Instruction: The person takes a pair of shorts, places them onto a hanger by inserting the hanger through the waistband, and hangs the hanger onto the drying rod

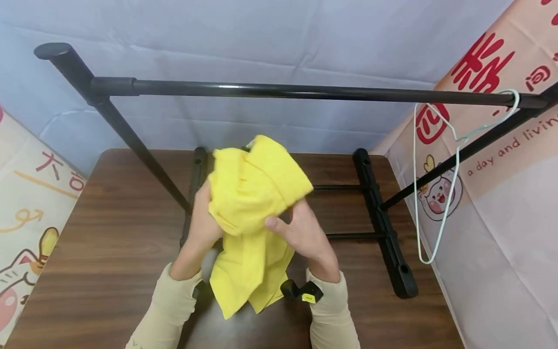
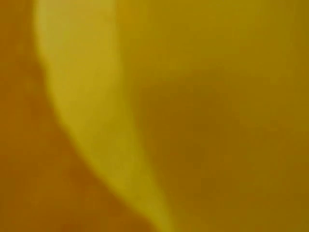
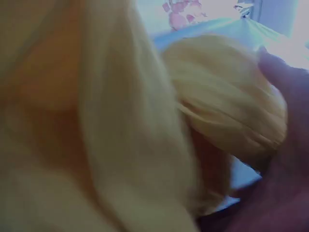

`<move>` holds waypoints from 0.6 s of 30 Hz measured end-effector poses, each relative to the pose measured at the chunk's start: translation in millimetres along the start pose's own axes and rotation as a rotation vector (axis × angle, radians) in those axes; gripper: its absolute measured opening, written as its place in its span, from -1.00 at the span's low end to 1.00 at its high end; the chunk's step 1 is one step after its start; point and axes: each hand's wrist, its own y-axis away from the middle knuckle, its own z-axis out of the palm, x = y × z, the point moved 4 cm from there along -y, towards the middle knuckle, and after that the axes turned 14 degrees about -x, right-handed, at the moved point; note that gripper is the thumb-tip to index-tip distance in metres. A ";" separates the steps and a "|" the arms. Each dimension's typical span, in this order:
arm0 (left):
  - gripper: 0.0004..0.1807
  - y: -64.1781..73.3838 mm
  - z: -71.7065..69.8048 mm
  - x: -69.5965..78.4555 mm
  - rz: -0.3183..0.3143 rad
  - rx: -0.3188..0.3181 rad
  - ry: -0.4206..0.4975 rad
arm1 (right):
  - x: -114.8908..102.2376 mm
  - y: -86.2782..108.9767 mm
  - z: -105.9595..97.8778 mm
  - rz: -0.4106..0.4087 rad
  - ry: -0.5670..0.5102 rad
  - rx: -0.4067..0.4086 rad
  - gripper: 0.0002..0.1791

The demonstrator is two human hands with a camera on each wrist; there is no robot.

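Note:
A bunched yellow garment [image 1: 255, 194] is held up in front of me, its lower part hanging in loose pointed folds. My left hand [image 1: 201, 220] grips it from the left side, with the fingers hidden behind the fabric. On the right, my right hand [image 1: 305, 230] holds its edge, thumb in front and the other fingers tucked behind. A small pale bit pokes out at the garment's top edge. Yellow fabric [image 2: 227, 111] fills the left wrist view, badly blurred. In the right wrist view the folded cloth [image 3: 222, 92] bulges beside the dark, shaded right hand [image 3: 289, 145].
A black clothes rack [image 1: 279, 91] spans the wooden table [image 1: 109, 271], its foot bars [image 1: 388, 232] resting on it. One pale green hanger [image 1: 455, 160] hangs at the rail's right end. Printed cloth walls [image 1: 505, 203] enclose the sides, with a plain pale sheet [image 1: 218, 43] behind.

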 end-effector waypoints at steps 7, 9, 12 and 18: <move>-0.28 2.4 19.2 13.1 0.194 -0.160 -0.136 | 14.2 -18.0 4.7 -0.023 -0.360 0.160 -0.45; -0.26 2.6 21.3 15.1 0.172 -0.185 -0.173 | 17.1 -16.5 1.4 -0.022 -0.390 0.243 -0.53; -0.05 2.5 20.9 15.8 0.113 -0.216 -0.219 | 20.9 -15.0 -4.3 -0.037 -0.415 0.346 -0.60; 0.23 6.7 10.8 6.8 -0.059 -0.259 -0.387 | 22.4 -8.8 -28.8 -0.116 -0.475 0.580 -0.53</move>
